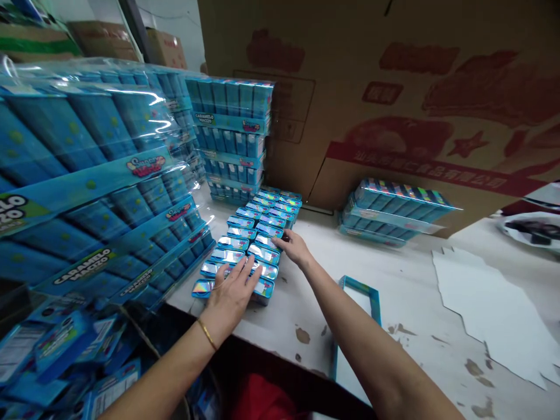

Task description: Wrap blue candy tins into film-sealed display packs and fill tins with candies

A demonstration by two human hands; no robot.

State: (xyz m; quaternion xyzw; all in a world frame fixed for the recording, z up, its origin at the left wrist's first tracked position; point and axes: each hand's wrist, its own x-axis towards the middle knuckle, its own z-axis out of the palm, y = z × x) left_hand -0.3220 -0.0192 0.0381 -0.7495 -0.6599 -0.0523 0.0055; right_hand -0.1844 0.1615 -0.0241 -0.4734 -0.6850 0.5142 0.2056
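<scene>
Blue packs [240, 232] are standing side by side in two long columns on the worktop [319, 245], running away from me towards the back, their narrow, shiny faces pointing upward. Left: my left hand [231, 293] is lying palm down across the near end, its fingers [248, 268] spreading wide and resting on the tops; they are grasping nothing that I can see, and are probably steadying both columns at once. Right: my right hand [297, 249] is touching the outer edge of the right column about midway along, thumb and fingers half curling; whether they are gripping a pack or only bracing its side, I cannot tell. Neighbouring packs are standing close together, likely supporting one another. Beyond my right forearm [350, 315], which is partly hiding it, a blue tray [375, 303] is lying near the columns, seemingly within easy reach. Wrapped stacks [144, 166] are rising at left and a smaller stack [389, 216] is sitting at right before the brown carton [394, 81], presumably giving both hands working room between.
</scene>
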